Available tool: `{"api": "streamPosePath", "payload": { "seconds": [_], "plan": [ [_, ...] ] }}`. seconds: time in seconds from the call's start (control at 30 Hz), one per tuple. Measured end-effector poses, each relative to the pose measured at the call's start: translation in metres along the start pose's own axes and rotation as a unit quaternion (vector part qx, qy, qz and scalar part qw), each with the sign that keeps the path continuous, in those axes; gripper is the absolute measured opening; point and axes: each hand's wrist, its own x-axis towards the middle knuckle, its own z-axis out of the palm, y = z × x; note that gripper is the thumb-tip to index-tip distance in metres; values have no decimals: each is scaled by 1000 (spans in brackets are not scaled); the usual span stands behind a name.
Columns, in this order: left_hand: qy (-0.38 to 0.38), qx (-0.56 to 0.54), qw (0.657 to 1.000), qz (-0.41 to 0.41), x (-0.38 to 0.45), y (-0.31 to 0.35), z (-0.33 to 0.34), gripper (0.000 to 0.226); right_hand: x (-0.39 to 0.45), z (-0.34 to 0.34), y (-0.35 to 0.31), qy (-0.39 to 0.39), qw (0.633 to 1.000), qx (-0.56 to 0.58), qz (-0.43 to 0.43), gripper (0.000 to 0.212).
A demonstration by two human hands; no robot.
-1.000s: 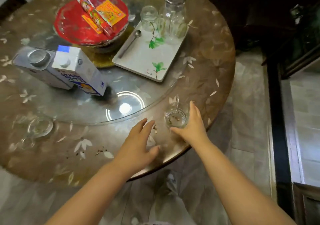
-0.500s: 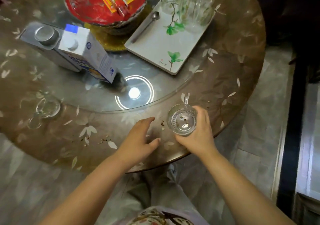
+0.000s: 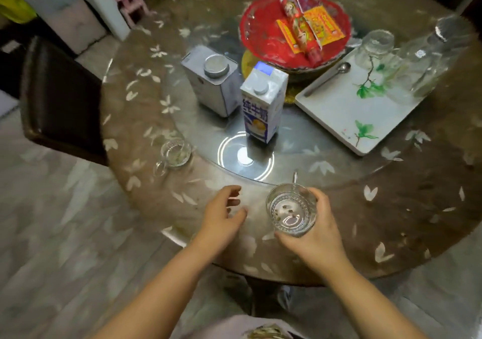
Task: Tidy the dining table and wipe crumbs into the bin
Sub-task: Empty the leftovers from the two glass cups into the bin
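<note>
Fingers of the right hand (image 3: 317,237) curl round a glass mug (image 3: 291,209), thumb on its near wall, mug upright at the table's (image 3: 407,224) near edge; whether its base touches the top is unclear. Dark crumbs lie in the mug's bottom. Its handle points away from the person.

Left hand (image 3: 221,217) just beside the mug, apart from it, fingers loosely bent, holding nothing. Whether the fingertips touch the table cannot be told.

Second glass mug (image 3: 174,152) stands to the left near the table's rim, pale bits inside, blurred. A ring lamp's reflection (image 3: 245,156) shows on the glass turntable (image 3: 313,140) between the two mugs.

Milk carton (image 3: 263,108) stands upright on the turntable, blue and white, Chinese characters on its front reading as "pure milk"; smaller print too blurred to read. Grey carton (image 3: 212,79) behind it to the left, round cap on top, label unreadable.

White tray (image 3: 347,109) to the right with painted green leaves; it holds a spoon (image 3: 327,78), an upturned glass (image 3: 374,48) and a glass jug (image 3: 430,57) at the far end, the jug's outline smeared.

Red bowl (image 3: 260,33) farthest, holding a red tube (image 3: 300,27) and red-and-yellow packets (image 3: 323,29); print illegible.

Dark chair (image 3: 60,98) at the left, partly cut by the table.
</note>
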Motion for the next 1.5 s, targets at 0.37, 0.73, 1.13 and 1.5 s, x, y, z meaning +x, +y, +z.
{"api": "streamPosePath", "payload": {
  "seconds": [0.37, 0.73, 1.13, 1.5],
  "plan": [
    [202, -56, 968, -136, 71, -96, -129, 46, 32, 90, -55, -86, 995, -32, -34, 83],
    [121, -147, 970, -154, 119, -103, -136, 34, 50, 123, -76, -73, 996, -21, -37, 85],
    [354, -321, 877, -47, -20, -70, -169, 30, 52, 151, -124, -207, 965, 21, -158, 99],
    [604, -470, 639, -80, -238, -134, -222, 23, -86, 316, -196, -516, 808, 31, -285, 101]
  ]
}}
